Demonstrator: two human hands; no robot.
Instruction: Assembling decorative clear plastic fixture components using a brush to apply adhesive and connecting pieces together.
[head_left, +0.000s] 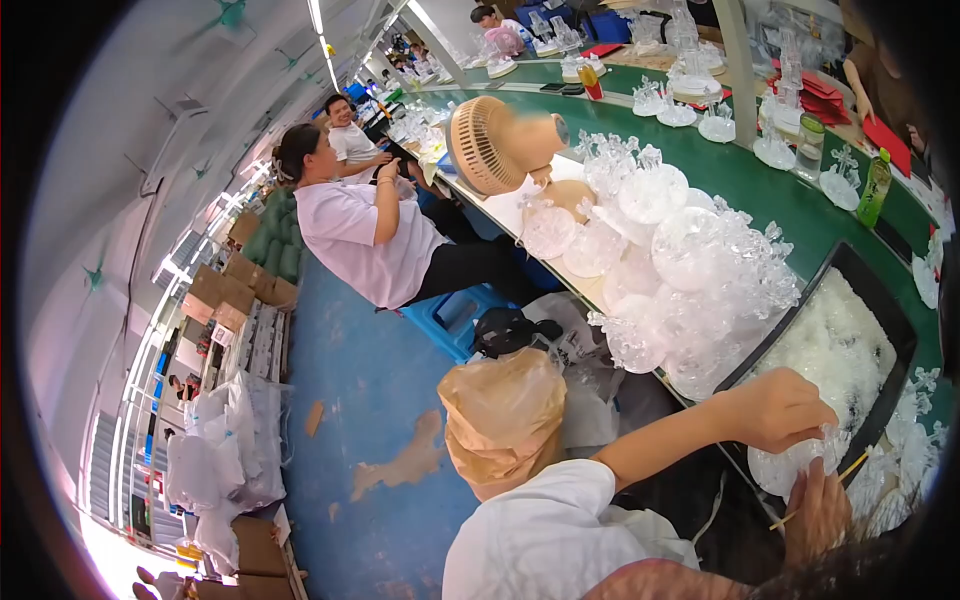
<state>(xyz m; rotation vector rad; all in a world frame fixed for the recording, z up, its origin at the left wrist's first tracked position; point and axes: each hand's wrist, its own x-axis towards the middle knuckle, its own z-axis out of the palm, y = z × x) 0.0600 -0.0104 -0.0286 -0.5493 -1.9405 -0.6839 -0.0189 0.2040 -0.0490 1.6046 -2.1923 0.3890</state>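
In the lower right of the frame, both hands are working together on one round whitish piece (772, 470), which is lying near the edge of the green desk (755, 195), just below the black tray (908, 345). The left hand (778, 408) is coming over it from above, with its fingers curled nearly closed, and the fingertips seem to be pinching a small clear part (828, 440) at the upper side of the piece. The right hand (818, 510) is reaching from below; its fingers are half extended and are touching the piece at its near side, but how firmly they are gripping I cannot tell.

A thin yellow stick (856, 464) is slanting beside the right hand; whether this hand is also holding it, I cannot see clearly. The tray is carrying many tiny clear bits (835, 335), and a big pile of similar round pieces (690, 280) is lying to its left.

In my judgement, the step in hand is the fitting or adjusting of the small clear part on the round piece. The next move is probably calling for a steady right hand, while the left fingertips are pressing gently and precisely.
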